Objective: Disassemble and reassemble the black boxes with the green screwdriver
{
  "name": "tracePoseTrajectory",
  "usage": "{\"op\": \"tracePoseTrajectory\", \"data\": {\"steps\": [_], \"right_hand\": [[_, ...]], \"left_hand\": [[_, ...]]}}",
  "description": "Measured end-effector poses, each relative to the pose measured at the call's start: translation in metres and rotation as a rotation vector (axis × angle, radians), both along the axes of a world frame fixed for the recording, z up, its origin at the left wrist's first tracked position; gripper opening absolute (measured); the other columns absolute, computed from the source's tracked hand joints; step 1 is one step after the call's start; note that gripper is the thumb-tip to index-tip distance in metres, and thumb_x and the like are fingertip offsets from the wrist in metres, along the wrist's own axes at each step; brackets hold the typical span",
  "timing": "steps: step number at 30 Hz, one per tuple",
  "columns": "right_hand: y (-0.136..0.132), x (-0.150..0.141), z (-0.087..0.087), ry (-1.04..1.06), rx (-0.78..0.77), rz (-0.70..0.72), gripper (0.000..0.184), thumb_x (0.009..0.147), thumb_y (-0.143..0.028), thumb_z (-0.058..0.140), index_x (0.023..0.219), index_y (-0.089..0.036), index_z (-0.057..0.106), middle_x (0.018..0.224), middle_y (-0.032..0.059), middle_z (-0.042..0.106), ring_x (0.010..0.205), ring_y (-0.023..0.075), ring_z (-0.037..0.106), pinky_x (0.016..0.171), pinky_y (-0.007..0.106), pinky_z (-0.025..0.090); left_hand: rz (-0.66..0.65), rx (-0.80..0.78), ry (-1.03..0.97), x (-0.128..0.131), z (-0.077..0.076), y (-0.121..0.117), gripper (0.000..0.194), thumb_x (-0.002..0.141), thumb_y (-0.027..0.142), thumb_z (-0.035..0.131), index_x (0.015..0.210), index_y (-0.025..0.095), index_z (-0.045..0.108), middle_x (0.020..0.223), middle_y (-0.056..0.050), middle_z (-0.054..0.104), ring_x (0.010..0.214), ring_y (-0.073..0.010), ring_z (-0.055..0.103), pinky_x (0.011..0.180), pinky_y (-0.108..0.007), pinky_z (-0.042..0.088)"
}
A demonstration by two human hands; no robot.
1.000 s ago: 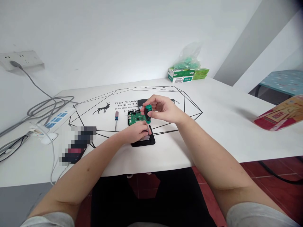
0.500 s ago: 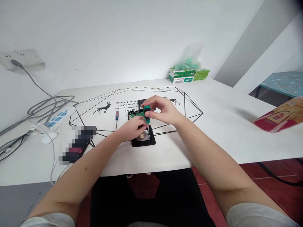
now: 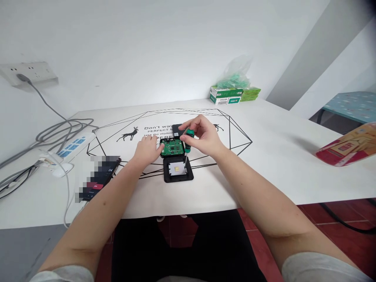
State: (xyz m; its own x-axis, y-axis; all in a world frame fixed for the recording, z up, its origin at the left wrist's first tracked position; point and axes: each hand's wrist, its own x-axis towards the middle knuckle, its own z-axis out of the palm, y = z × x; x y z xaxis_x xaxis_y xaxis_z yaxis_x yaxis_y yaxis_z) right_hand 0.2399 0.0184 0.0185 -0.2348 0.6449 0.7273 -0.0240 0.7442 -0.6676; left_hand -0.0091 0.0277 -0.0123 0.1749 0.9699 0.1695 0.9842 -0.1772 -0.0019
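A green circuit board [image 3: 173, 148] lies on the white table mat [image 3: 264, 156], between a black square frame [image 3: 169, 177] with a pale centre and a black flat part [image 3: 177, 128] behind it. My right hand [image 3: 204, 138] is closed round a green-handled screwdriver [image 3: 188, 138] held upright, its shaft pointing down at the board's right front corner. My left hand [image 3: 147, 147] lies palm down on the mat, fingers loosely spread and touching the board's left edge. It covers the spot where a small blue-handled screwdriver lay.
A phone [image 3: 100, 178], partly blurred, lies at the left. A white power strip [image 3: 72, 145] and grey cables [image 3: 55, 131] sit at the far left. Green boxes [image 3: 233, 95] with a plastic bag stand at the back. A red packet [image 3: 348, 145] is at the right.
My left hand left the black frame and moved left to the board's left edge, uncovering the frame's pale centre. My right hand with the screwdriver shifted slightly up and back.
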Motion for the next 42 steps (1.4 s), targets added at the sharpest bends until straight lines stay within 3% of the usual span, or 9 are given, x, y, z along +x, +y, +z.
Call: {"op": "tracePoseTrajectory", "data": {"steps": [5,9,17,20,24,28,32,35,42], "right_hand": [[-0.002,-0.004,-0.006,-0.037,0.122,-0.171,0.04,0.083,-0.051,0.093,0.092,-0.026,0.063,0.101,0.0045,0.084,0.083,0.0198,0.075,0.07,0.036,0.06],[0.0,-0.002,-0.006,-0.07,0.271,-0.183,0.025,0.096,-0.051,0.079,0.101,-0.026,0.075,0.102,0.006,0.084,0.08,0.0197,0.073,0.065,0.036,0.057],[0.003,0.005,-0.001,-0.097,0.38,-0.099,0.025,0.108,-0.042,0.063,0.111,-0.029,0.083,0.102,0.0066,0.078,0.096,0.0236,0.072,0.089,0.046,0.06],[0.005,0.006,-0.003,-0.079,0.337,-0.05,0.026,0.108,-0.04,0.062,0.116,-0.03,0.085,0.102,0.0066,0.074,0.092,0.0224,0.07,0.082,0.043,0.059],[0.005,0.005,-0.003,-0.058,0.273,-0.076,0.026,0.106,-0.035,0.061,0.111,-0.031,0.086,0.094,0.0055,0.071,0.084,0.0213,0.066,0.076,0.043,0.057],[0.002,0.0,-0.002,-0.042,0.217,-0.116,0.013,0.099,-0.037,0.073,0.1,-0.03,0.083,0.09,0.0039,0.067,0.08,0.0203,0.062,0.075,0.043,0.057],[0.0,-0.008,-0.005,0.063,0.049,-0.054,0.028,0.09,-0.049,0.084,0.093,-0.026,0.069,0.116,0.0066,0.069,0.086,0.0184,0.066,0.076,0.041,0.061],[-0.002,-0.012,-0.009,0.108,-0.093,0.038,0.041,0.087,-0.053,0.088,0.094,-0.026,0.057,0.129,0.0079,0.072,0.074,0.0129,0.064,0.068,0.036,0.059],[-0.005,-0.016,-0.008,0.066,-0.012,-0.095,0.051,0.076,-0.05,0.097,0.09,-0.027,0.053,0.1,0.0007,0.077,0.085,0.0173,0.067,0.07,0.034,0.052]], "left_hand": [[0.064,-0.017,0.045,0.0,-0.001,0.0,0.047,0.114,0.052,0.048,0.137,0.015,0.065,0.137,-0.021,0.07,0.13,-0.0394,0.062,0.104,-0.049,0.052],[0.08,-0.032,0.047,0.001,-0.003,0.0,0.048,0.115,0.049,0.044,0.138,0.013,0.065,0.137,-0.022,0.07,0.131,-0.0405,0.062,0.105,-0.051,0.052],[0.052,-0.009,0.045,-0.003,-0.011,0.004,0.04,0.115,0.03,0.037,0.135,0.014,0.068,0.14,-0.022,0.068,0.14,-0.0381,0.057,0.11,-0.051,0.052],[0.06,-0.014,0.075,-0.007,-0.014,0.006,0.039,0.112,0.022,0.039,0.139,0.014,0.066,0.15,-0.022,0.064,0.151,-0.0384,0.048,0.115,-0.051,0.051],[0.031,-0.047,0.068,-0.01,-0.019,0.01,0.045,0.113,0.031,0.04,0.146,0.01,0.062,0.164,-0.024,0.053,0.16,-0.0425,0.038,0.122,-0.055,0.047],[0.001,-0.079,0.042,-0.013,-0.025,0.013,0.048,0.114,0.035,0.035,0.146,0.011,0.062,0.161,-0.025,0.055,0.156,-0.0455,0.04,0.117,-0.06,0.049],[-0.014,-0.098,0.044,-0.015,-0.027,0.015,0.048,0.114,0.037,0.035,0.144,0.013,0.063,0.156,-0.024,0.057,0.152,-0.0446,0.043,0.114,-0.06,0.051],[-0.018,-0.1,0.046,-0.015,-0.026,0.014,0.048,0.114,0.038,0.034,0.144,0.013,0.062,0.155,-0.024,0.057,0.151,-0.0447,0.042,0.113,-0.06,0.05],[-0.013,-0.11,0.055,-0.015,-0.025,0.013,0.046,0.114,0.037,0.035,0.143,0.014,0.062,0.155,-0.023,0.057,0.151,-0.044,0.043,0.113,-0.059,0.05]]}}
